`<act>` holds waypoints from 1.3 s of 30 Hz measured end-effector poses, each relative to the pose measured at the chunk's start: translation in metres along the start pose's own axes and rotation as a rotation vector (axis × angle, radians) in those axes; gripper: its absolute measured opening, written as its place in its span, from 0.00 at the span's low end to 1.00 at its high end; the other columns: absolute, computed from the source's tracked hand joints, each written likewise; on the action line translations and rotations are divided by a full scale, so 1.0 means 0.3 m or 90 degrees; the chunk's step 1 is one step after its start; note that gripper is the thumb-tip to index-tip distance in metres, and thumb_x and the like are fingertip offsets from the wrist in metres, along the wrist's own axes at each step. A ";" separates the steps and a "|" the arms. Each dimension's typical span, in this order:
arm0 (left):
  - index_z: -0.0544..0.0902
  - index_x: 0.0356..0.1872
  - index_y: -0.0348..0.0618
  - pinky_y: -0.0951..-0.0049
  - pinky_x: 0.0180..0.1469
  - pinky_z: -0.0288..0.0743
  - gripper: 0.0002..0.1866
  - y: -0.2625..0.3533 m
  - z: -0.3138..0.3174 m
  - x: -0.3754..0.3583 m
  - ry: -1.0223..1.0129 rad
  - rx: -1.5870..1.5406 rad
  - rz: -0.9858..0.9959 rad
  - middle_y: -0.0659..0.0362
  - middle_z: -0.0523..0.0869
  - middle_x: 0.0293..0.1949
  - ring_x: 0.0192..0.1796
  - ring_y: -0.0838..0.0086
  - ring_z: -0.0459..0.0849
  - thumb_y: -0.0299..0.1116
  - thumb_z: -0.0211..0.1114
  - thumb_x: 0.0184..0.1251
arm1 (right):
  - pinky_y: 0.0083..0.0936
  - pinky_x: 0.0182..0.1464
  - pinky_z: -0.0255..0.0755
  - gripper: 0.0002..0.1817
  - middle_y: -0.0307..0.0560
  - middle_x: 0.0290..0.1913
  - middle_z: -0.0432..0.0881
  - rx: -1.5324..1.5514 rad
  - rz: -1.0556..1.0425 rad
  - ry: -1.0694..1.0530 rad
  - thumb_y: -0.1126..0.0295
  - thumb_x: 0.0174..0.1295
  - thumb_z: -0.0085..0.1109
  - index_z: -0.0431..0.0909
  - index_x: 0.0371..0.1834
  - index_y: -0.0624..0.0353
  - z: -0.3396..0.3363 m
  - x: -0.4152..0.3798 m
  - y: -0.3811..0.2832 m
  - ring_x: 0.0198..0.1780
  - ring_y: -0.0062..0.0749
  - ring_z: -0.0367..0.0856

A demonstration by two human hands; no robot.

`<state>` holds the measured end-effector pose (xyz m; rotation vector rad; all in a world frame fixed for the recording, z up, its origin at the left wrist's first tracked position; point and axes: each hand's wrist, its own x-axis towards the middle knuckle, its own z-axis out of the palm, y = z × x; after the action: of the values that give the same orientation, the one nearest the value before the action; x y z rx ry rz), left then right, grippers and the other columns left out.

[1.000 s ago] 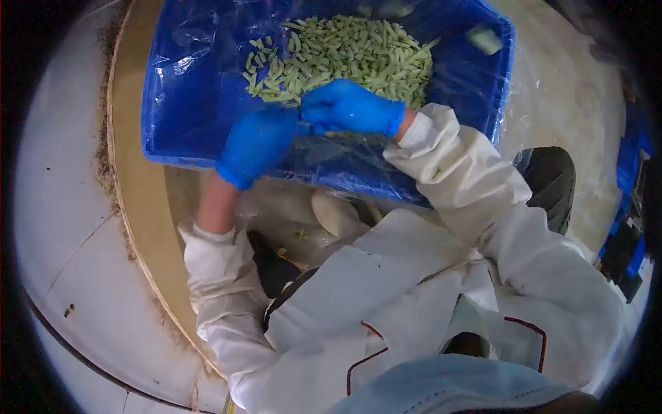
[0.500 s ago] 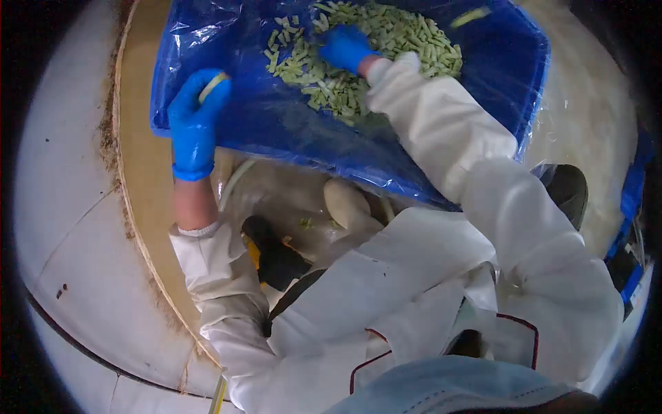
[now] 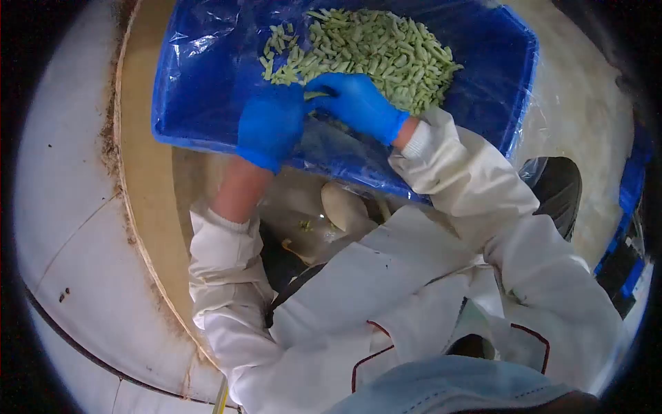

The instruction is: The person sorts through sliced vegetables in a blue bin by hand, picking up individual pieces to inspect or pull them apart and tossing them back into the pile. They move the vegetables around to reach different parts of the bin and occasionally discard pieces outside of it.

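My left hand [image 3: 271, 124], in a blue glove, is over the near part of the blue crate [image 3: 160, 103]. Its back faces me and its curled fingers are mostly hidden, so what they hold cannot be made out. Close beside it, my right hand [image 3: 362, 105], also gloved in blue, pinches a slim green vegetable piece [image 3: 316, 94] between thumb and fingers. The fingertips of both hands nearly meet around that piece. Just beyond them lies a heap of cut pale-green vegetable pieces [image 3: 386, 52] on the clear plastic lining [image 3: 207, 34] of the crate.
A tan board edge [image 3: 148, 186] curves along the left, with a stained white floor [image 3: 69, 172] beyond it. Below the crate are a pale rounded object [image 3: 343, 205] and a few green scraps [image 3: 307, 225]. Blue material [image 3: 631, 186] stands at the far right.
My left hand, which held a pale-green piece up at the crate's left side, has moved right. My right hand has drawn back from the heap towards me, and the two hands have come together.
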<state>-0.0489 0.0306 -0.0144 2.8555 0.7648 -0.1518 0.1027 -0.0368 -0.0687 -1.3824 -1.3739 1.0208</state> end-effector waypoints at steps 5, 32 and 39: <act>0.81 0.38 0.39 0.68 0.40 0.74 0.10 0.008 -0.075 -0.079 0.039 -0.323 0.151 0.47 0.81 0.37 0.36 0.60 0.81 0.28 0.60 0.54 | 0.17 0.28 0.71 0.11 0.46 0.30 0.83 0.198 0.264 -0.332 0.72 0.55 0.58 0.80 0.41 0.62 -0.157 -0.031 -0.142 0.25 0.20 0.77; 0.79 0.44 0.39 0.59 0.45 0.71 0.15 -0.020 -0.030 0.136 0.055 -0.099 -0.037 0.44 0.80 0.40 0.43 0.51 0.78 0.36 0.58 0.60 | 0.41 0.37 0.71 0.10 0.52 0.32 0.81 -0.168 -0.188 0.147 0.61 0.58 0.55 0.79 0.36 0.53 -0.016 0.084 0.129 0.33 0.49 0.79; 0.80 0.38 0.39 0.55 0.35 0.71 0.11 0.034 0.034 0.197 -0.014 -0.173 0.036 0.45 0.81 0.31 0.33 0.51 0.79 0.35 0.57 0.60 | 0.34 0.30 0.71 0.13 0.55 0.28 0.78 -0.256 0.025 0.162 0.61 0.54 0.61 0.75 0.27 0.62 -0.132 -0.068 -0.040 0.29 0.52 0.77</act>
<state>0.0067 0.0487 -0.0316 2.6097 0.6449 -0.0653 0.1373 -0.0594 -0.0483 -1.7708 -1.4094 0.5821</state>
